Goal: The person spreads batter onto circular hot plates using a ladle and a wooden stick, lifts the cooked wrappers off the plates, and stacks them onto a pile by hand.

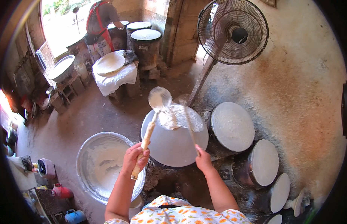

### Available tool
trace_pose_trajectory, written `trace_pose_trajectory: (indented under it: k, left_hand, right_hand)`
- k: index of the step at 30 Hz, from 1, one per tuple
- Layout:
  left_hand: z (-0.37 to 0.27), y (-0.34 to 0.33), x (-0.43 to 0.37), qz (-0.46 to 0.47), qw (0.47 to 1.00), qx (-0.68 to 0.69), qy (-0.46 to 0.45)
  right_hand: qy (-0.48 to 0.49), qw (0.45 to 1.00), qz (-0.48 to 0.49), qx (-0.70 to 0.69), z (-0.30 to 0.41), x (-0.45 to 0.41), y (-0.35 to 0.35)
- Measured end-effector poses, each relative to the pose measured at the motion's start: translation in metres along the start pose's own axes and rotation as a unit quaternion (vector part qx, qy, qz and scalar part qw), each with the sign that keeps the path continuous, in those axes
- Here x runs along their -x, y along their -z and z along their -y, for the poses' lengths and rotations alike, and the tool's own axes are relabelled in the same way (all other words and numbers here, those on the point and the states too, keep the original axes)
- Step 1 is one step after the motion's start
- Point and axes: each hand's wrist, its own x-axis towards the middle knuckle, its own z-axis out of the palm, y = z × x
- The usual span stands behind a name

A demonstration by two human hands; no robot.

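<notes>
In front of me is a round flat griddle (173, 148) with a pale grey surface. Wet whitish batter (180, 116) covers part of its far side. My left hand (136, 156) grips the light wooden handle of a ladle (160, 98), whose blurred bowl is over the griddle's far left edge. My right hand (202, 159) holds a thin stick (189, 126), its far end blurred over the batter. A wide metal basin (86, 179) of pale batter stands at the left, partly under my left forearm.
Several round drum tops (232, 126) coated in white curve along the right. A standing fan (233, 32) rises behind the griddle. Farther back, a cloth-covered stand (114, 84) bears round flat sheets (109, 63), and a person (102, 25) works at more drums. A red jug (62, 191) stands lower left.
</notes>
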Motion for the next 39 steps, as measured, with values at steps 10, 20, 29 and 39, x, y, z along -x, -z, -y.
trace_pose_trajectory:
  k: [10, 20, 29, 39]
  left_hand:
    - [-0.001, -0.005, 0.021, -0.086, 0.974, -0.160, -0.133]
    - [0.013, 0.003, 0.046, -0.171, 0.957, -0.177, -0.151]
    - [0.033, -0.009, 0.043, -0.178, 0.960, -0.130, -0.170]
    - [0.049, -0.015, 0.074, -0.212, 0.942, -0.149, -0.214]
  right_hand:
    - [0.016, 0.993, 0.115, 0.013, 0.006, 0.036, 0.023]
    - [-0.002, 0.968, 0.242, -0.067, 0.014, 0.007, 0.029]
    - [0.055, 0.974, 0.187, -0.112, 0.002, -0.051, 0.030]
    - [0.021, 0.974, 0.204, -0.092, -0.020, -0.069, 0.056]
